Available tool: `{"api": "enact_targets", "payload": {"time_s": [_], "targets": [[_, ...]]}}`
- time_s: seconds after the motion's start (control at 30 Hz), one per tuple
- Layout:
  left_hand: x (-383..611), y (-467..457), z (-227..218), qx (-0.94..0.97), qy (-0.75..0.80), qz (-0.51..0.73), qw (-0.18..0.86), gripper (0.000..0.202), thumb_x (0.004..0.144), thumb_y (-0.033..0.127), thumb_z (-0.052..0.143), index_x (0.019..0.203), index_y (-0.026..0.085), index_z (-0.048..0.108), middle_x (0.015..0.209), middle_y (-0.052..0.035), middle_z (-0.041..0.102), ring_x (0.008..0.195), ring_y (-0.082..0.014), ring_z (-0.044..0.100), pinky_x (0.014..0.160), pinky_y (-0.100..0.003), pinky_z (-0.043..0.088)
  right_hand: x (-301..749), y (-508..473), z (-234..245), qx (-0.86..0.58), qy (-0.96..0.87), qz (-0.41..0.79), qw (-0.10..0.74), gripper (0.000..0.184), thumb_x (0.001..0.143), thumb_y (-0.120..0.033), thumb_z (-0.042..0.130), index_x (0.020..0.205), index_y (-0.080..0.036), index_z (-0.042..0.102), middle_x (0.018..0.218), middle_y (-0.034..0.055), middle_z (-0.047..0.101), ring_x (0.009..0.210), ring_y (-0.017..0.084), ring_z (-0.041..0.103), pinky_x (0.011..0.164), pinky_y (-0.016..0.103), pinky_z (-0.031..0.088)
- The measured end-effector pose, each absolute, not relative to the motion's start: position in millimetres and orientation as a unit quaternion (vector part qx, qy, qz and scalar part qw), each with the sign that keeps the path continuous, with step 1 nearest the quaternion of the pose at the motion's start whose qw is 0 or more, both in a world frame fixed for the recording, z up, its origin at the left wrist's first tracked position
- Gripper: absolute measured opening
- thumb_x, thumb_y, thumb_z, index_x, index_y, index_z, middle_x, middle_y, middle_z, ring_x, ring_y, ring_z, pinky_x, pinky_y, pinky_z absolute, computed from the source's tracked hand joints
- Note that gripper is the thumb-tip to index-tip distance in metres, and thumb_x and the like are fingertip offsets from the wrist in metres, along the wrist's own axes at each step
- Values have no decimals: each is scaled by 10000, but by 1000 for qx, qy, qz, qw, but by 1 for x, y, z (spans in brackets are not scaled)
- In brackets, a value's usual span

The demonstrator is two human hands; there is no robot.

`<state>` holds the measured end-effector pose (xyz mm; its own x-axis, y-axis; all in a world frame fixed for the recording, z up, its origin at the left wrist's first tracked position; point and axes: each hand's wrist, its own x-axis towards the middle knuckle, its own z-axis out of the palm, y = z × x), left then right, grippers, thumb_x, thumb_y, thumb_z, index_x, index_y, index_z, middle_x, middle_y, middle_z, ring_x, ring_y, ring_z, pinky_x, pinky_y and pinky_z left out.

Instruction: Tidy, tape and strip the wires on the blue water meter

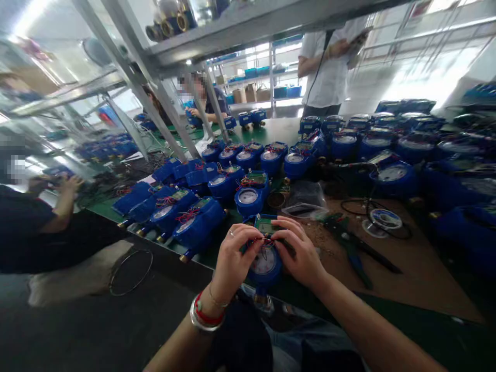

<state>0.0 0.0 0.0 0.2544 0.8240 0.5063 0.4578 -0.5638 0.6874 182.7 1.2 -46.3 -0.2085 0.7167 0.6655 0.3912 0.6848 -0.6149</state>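
A blue water meter point(265, 264) with a round dial and a green circuit board point(265, 226) sits at the table's near edge, directly under both hands. Above its dial, my left hand point(236, 253) pinches thin red wires between thumb and forefinger. My right hand point(296, 250) pinches the same thin wires from the other side, its fingertips close to the left ones. The exact ends of the wires are too small to make out. Just behind stands another blue meter point(251, 196) with loose red wires on top.
Rows of blue meters point(201, 222) fill the left and back. Pliers point(354, 253), a spool of solder wire point(382, 221) and a plastic bag point(306, 199) lie on or by a brown board point(418, 274). A metal shelf point(232, 31) hangs above. Co-workers sit left; a person point(325, 67) stands behind.
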Motion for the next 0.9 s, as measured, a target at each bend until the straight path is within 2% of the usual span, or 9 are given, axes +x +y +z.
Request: {"api": "enact_targets", "payload": {"time_s": [0.13, 0.33, 0.57, 0.9], "targets": [[-1, 2, 3, 785, 412, 407, 222, 57, 918, 195, 575, 896, 195, 627, 883, -21, 624, 889, -158, 546, 816, -277, 443, 184, 4, -47, -364, -762, 156, 513, 124, 929, -154, 525, 1014, -225, 582, 1249, 77, 570, 1274, 248, 431, 1073, 482, 366], [1, 10, 6, 820, 414, 347, 191, 130, 945, 240, 524, 889, 201, 633, 818, -18, 606, 843, -171, 533, 773, -285, 419, 184, 3, -46, -367, -759, 165, 511, 151, 928, -146, 515, 1031, -233, 585, 1251, 74, 565, 1277, 246, 423, 1068, 476, 373], [1, 17, 6, 809, 444, 327, 203, 181, 956, 289, 493, 898, 207, 644, 832, -23, 608, 820, -171, 561, 763, -289, 430, 183, 3, -47, -366, -760, 165, 511, 160, 917, -129, 519, 1024, -232, 578, 1213, 65, 586, 1278, 242, 419, 1067, 472, 374], [-1, 11, 5, 737, 491, 359, 295, 81, 881, 242, 559, 941, 198, 592, 910, -23, 612, 874, -174, 590, 822, -308, 467, 182, 3, -46, -371, -756, 165, 514, 159, 913, -130, 524, 1017, -236, 580, 1208, 64, 589, 1278, 247, 422, 1058, 478, 381]]}}
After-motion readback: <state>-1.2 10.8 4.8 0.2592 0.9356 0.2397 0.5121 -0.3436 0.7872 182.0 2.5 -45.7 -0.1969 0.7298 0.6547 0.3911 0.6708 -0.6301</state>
